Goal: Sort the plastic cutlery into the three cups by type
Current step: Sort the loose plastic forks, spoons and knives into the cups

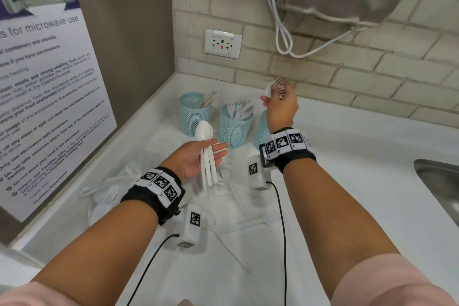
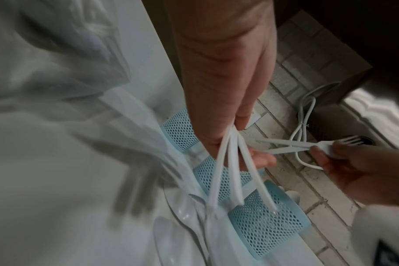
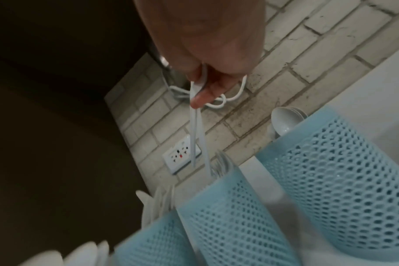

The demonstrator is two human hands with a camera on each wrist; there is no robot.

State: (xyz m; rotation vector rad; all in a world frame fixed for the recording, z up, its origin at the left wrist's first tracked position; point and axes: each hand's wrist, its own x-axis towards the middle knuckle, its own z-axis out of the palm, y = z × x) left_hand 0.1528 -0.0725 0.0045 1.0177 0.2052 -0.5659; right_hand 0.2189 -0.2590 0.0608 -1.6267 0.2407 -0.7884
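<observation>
The white counter runs into a corner of pale brick-patterned tiled wall, with a printed microwave-use poster on the left wall and a white wall socket at the back. Three pale blue mesh plastic cups stand in a row near the corner: the left cup holds blurred utensils, the middle cup holds white forks, and the right cup is partly hidden behind the right wrist. A loose pile of clear and white plastic cutlery lies on the counter below the forearms. The left hand is palm up with its fingers nearly straight, and a bundle of white plastic spoons lies across it, bowls pointing toward the cups. The right hand is raised above the right cup, its fingers curled round two white plastic forks, tines up.
</observation>
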